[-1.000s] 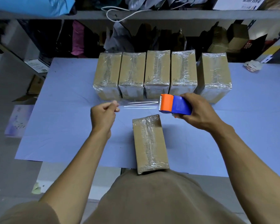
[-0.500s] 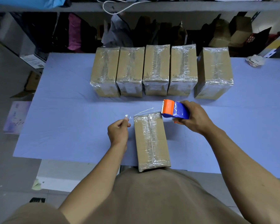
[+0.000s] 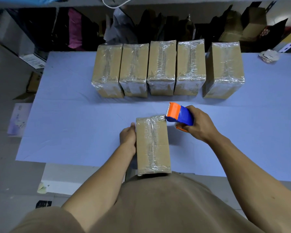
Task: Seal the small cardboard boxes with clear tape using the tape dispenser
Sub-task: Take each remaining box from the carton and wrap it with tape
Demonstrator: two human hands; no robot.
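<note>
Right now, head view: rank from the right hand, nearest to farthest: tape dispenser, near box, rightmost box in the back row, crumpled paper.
1. tape dispenser, held in the right hand.
2. near box, just left.
3. rightmost box, behind.
4. crumpled paper, far right corner.

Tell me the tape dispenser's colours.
Blue body with orange front, seen in the head view: tape dispenser.

Looks like a small packing/stockroom, prob. an online-shop backroom. Work surface covered w/ pale blue sheet; row of five tape-wrapped cardboard boxes along far side. Behind: shelf over dark bags and folded garments, more cartons far right. Flattened cardboard and printed sheets on grey floor at left. Crumpled paper far right.
</note>
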